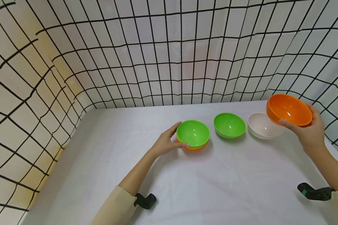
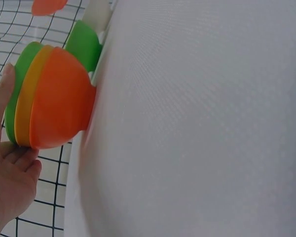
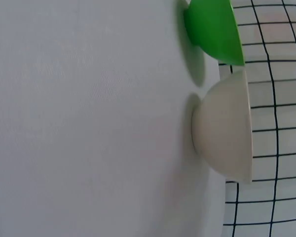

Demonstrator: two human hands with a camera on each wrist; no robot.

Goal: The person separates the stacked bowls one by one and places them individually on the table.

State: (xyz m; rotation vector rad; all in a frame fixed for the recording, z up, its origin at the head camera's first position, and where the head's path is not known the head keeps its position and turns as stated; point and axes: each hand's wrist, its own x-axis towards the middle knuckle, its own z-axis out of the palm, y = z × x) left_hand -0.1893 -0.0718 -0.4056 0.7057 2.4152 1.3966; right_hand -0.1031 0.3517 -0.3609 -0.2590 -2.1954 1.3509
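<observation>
In the head view my left hand [image 1: 166, 141] grips the side of a nested stack of bowls, thumb at the near rim and fingers round the far side. A green bowl [image 1: 192, 133] tops the stack. The left wrist view shows a yellow bowl [image 2: 30, 96] beneath it and an orange bowl [image 2: 61, 101] at the bottom, its base at the table. My right hand [image 1: 312, 132] holds another orange bowl [image 1: 289, 109] raised and tilted at the right, overlapping a white bowl [image 1: 262, 126] in the head view. Only a sliver of that orange bowl enters the right wrist view.
A single green bowl [image 1: 229, 125] stands upright between the stack and the white bowl. All rest on a white-covered table [image 1: 228, 187]. White walls with a black grid [image 1: 181, 53] rise behind it and along both sides.
</observation>
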